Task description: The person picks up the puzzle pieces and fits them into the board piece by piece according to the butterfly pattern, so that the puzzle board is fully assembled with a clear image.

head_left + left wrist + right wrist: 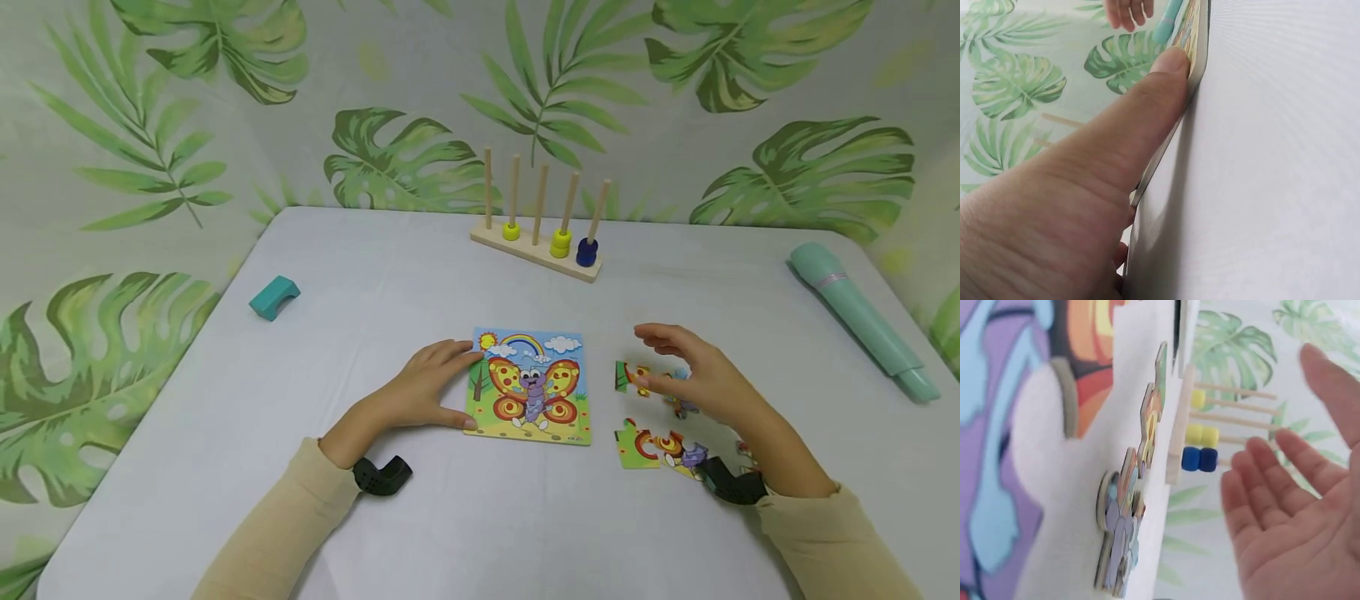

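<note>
A square butterfly puzzle board (534,392) lies on the white table. My left hand (423,387) rests at its left side, index fingertip and thumb tip touching the board's face near that edge. In the left wrist view the thumb (1147,106) lies along the board's rim. To the right, my right hand (701,375) hovers over loose puzzle pieces with fingers extended and nothing between them. A piece with a green strip (632,377) shows beyond its thumb. Closer to me lie joined pieces (641,446), partly hidden by the wrist camera.
A wooden peg stand (536,250) with yellow and dark blue beads stands at the back. A teal arch block (274,297) lies at the left, and a mint-green folded umbrella-like object (862,321) at the right. Leaf-printed cloth (405,100) hangs behind the table.
</note>
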The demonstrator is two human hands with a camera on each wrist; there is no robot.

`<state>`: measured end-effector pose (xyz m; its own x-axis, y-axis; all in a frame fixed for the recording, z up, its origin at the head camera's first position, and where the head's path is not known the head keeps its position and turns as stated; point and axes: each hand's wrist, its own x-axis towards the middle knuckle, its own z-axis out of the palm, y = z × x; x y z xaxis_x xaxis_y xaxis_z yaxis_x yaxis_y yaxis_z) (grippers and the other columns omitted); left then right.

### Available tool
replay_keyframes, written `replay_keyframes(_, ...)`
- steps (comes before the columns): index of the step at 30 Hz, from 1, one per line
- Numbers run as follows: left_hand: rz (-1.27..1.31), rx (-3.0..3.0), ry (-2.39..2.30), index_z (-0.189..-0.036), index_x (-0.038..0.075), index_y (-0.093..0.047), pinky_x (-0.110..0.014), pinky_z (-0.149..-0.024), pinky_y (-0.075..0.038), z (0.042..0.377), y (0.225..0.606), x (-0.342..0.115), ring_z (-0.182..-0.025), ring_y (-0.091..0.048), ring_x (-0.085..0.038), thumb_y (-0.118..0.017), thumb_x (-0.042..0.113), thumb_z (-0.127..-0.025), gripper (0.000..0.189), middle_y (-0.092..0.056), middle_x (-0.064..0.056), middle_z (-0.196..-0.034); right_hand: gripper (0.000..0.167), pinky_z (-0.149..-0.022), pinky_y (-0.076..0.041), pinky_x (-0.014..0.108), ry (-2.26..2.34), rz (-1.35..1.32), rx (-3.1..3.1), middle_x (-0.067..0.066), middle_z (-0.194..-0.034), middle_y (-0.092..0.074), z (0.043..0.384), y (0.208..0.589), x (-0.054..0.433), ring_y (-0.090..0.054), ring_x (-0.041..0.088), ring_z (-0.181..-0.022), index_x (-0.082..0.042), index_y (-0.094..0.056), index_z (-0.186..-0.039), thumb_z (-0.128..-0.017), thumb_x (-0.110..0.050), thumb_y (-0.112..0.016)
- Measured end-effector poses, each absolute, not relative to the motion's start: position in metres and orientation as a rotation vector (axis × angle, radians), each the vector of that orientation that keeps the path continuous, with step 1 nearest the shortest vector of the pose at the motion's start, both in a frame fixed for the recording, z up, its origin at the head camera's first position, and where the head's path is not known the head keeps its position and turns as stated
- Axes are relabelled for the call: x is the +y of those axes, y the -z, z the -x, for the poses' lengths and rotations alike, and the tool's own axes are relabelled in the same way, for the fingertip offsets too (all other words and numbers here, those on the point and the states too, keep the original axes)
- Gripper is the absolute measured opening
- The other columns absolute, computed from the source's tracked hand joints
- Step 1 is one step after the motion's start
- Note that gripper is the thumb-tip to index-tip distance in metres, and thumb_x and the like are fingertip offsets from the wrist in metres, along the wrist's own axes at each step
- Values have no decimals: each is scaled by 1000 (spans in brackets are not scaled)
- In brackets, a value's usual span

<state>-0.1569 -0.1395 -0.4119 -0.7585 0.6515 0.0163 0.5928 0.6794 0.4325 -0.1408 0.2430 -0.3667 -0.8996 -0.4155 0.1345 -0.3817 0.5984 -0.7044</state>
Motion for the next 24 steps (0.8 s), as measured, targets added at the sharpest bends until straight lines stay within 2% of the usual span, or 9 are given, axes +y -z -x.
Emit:
replay_keyframes(2,-1023,2750,-636,-141,18,-30,-45,-105,-12,157,412,-140,-132,-15,-26,-62,66,-66,95,-23,-6,-145,60,-92,-38,37,1200,674,2752,12,-126,-46,142,372,245,-43,31,-111,-5,-41,-131,-80,-20,-69)
replay_keyframes(5,-1022,2748,-638,-141,18,-30,-45,-105,-12,157,412,-140,-132,-15,-26,-62,66,-66,95,-23,-6,-145,63,-89,-36,51,1173,601,2712,12,-128,-44,145,378,246,-42,32,-111,-6,-40,-132,-79,-25,-70)
replay_keyframes(7,-1022,2746,-634,-141,18,-29,-45,-105,-12,157,412,-140,-132,-14,-25,-62,66,-67,95,-23,-5,-145,65,-89,-35,53,1129,567,2695,12,-129,-44,145,382,247,-42,32,-111,-7,-40,-132,-79,-28,-70)
replay_keyframes(17,-1013,2740,-620,-142,18,-29,-44,-105,-11,156,410,-139,-132,-13,-25,-63,64,-67,94,-22,-5,-145,57,-95,-30,52,996,585,2681,15,-127,-44,147,391,252,-40,31,-115,-4,-44,-129,-80,-20,-69)
replay_keyframes(24,-1016,2743,-624,-142,17,-29,-45,-105,-12,156,410,-139,-132,-14,-26,-63,64,-68,94,-22,-5,-145,52,-94,-32,51,952,585,2704,14,-121,-48,148,391,250,-42,31,-113,-4,-50,-125,-80,-21,-69)
